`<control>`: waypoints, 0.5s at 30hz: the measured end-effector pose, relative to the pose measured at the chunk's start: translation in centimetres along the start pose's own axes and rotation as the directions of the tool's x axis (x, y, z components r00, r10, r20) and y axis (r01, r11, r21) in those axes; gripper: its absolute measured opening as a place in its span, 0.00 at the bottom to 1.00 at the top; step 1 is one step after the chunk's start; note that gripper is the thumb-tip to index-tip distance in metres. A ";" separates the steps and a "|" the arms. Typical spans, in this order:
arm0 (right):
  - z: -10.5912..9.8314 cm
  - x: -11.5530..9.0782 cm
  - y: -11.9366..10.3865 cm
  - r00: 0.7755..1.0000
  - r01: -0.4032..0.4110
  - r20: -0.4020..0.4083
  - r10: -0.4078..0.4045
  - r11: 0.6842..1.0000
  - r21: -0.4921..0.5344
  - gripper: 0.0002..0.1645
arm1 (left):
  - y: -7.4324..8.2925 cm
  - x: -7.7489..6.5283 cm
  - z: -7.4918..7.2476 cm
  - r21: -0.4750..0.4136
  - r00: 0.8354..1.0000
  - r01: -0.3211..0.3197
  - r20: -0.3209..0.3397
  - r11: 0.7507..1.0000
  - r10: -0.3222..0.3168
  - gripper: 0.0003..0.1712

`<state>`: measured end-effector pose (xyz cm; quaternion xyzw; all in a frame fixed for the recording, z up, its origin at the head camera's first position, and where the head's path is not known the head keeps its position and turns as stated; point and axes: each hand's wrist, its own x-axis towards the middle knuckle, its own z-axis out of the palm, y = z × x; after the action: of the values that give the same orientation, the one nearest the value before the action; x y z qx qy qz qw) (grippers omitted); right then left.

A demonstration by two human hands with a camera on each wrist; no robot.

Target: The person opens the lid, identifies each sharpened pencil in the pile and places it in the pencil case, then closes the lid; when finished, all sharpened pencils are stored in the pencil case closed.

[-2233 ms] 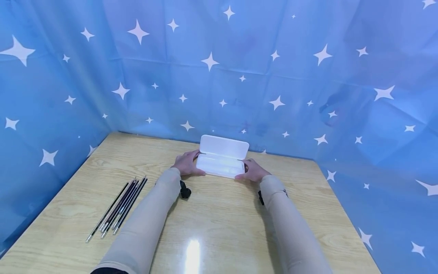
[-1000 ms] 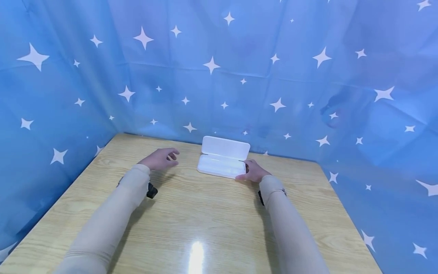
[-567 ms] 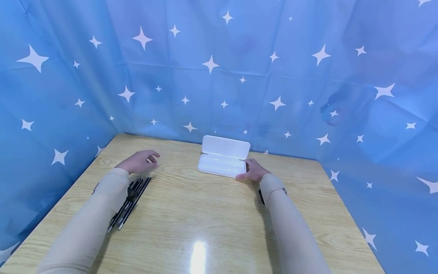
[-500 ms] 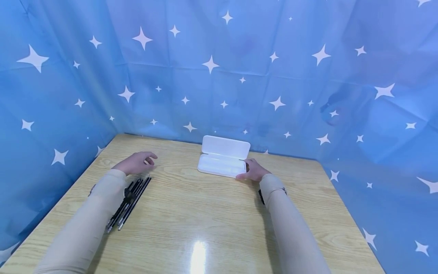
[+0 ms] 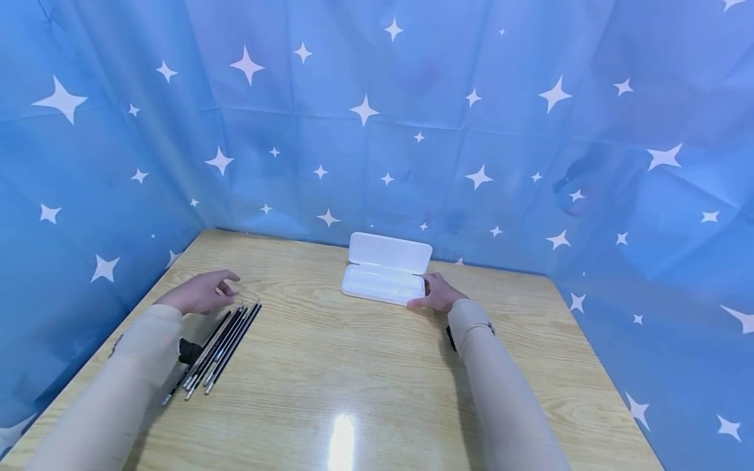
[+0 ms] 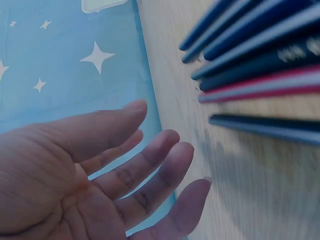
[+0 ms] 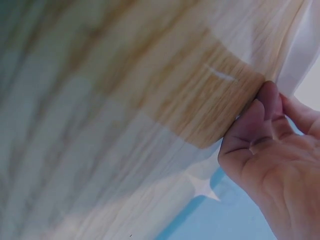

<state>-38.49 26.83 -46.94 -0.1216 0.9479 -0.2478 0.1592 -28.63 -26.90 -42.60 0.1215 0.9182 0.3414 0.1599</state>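
An open white pencil case lies at the back of the table, its lid tipped up against the curtain. My right hand grips the case's right end, thumb at the front edge and fingers behind; the right wrist view shows those fingers curled at its side. A loose bundle of dark pencils lies at the left. Just past their far ends hovers my left hand, holding nothing, its fingers loosely bent. In the left wrist view several pencils, one of them red, point toward the fingers. My left wrist strap overlaps some pencils.
A wooden table spreads under everything. A blue curtain with white stars hangs along its back and both sides. Light glares off the tabletop near the front.
My left hand has let go of the case's left end and moved left over to the pencils. The right hand keeps its grip, and the case stays where it was.
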 end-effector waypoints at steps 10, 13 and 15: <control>-0.1 -0.3 -0.3 1.000 0.016 -0.005 -0.016 0.999 0.028 0.56 | -1.2 -1.6 0.1 -0.176 0.996 0.062 0.068 0.982 -0.051 0.31; -0.1 -0.5 -0.3 1.000 0.006 -0.005 -0.006 1.000 0.028 0.57 | -1.3 -1.8 0.5 -0.203 0.995 0.079 0.082 0.976 -0.064 0.30; -0.1 -0.5 -0.3 1.000 -0.003 -0.006 0.003 1.000 0.024 0.58 | -1.2 -1.8 0.7 -0.216 0.994 0.083 0.084 0.973 -0.066 0.30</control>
<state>-38.07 26.74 -46.54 -0.1176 0.9455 -0.2594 0.1579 -26.83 -27.99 -43.57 0.0814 0.8721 0.4295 0.2199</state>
